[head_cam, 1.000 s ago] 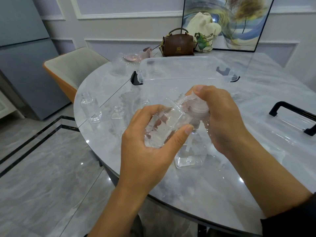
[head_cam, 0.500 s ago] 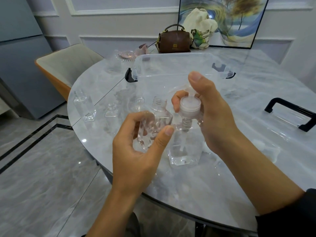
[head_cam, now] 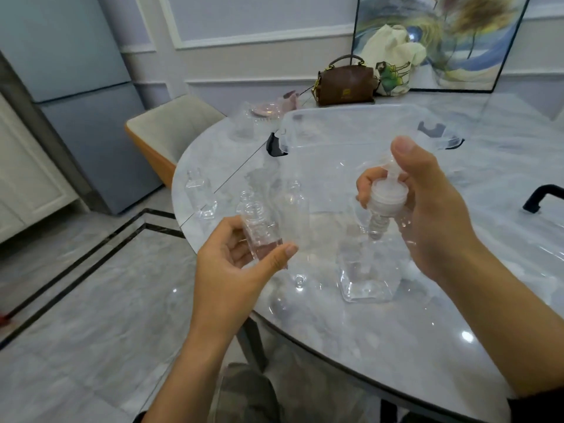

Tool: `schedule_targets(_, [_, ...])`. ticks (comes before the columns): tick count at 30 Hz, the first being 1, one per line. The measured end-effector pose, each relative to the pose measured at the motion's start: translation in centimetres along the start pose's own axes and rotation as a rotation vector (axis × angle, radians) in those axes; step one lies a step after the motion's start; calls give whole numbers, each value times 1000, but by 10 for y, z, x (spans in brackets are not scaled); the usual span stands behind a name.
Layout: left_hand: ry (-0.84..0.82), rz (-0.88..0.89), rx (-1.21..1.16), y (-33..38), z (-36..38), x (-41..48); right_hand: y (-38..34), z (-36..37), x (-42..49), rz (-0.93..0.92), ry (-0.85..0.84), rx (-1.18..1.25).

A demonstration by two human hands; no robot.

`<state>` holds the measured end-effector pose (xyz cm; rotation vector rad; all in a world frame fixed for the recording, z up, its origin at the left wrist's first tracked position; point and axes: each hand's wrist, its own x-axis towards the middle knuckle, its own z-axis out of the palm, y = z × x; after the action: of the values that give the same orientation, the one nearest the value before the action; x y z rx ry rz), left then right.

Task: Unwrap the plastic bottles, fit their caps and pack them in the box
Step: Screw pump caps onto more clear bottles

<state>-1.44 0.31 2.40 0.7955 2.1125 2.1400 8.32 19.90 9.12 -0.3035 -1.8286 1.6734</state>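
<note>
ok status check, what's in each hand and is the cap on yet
Left hand grip shut on small bottle, neck open. Right hand grip shut on pump cap, not yet fitted. Box behind, nothing between cap and bottle.

Left hand (head_cam: pixel 235 264) gripped a clear bottle (head_cam: pixel 259 230), neck up and uncapped. Right hand (head_cam: pixel 427 209) pinched a pump cap (head_cam: pixel 386 196), apart from the bottle. Bigger bottle (head_cam: pixel 369 276) stood on the table (head_cam: pixel 396 346) beneath the cap. Clear box (head_cam: pixel 351 129) sat behind.

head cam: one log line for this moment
left hand: holds uncapped bottle | right hand: holds pump cap, apart from bottle | box: open, behind
</note>
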Motion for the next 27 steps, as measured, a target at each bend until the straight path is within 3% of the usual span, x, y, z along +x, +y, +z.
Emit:
schedule_targets(11, [122,-32,296,-43,-36,24,-1,1,-2,-32,-30,-78])
schedule_targets(27, [200,-16,320,-49,-29,41,1,-2,-1,-57,-39,-78])
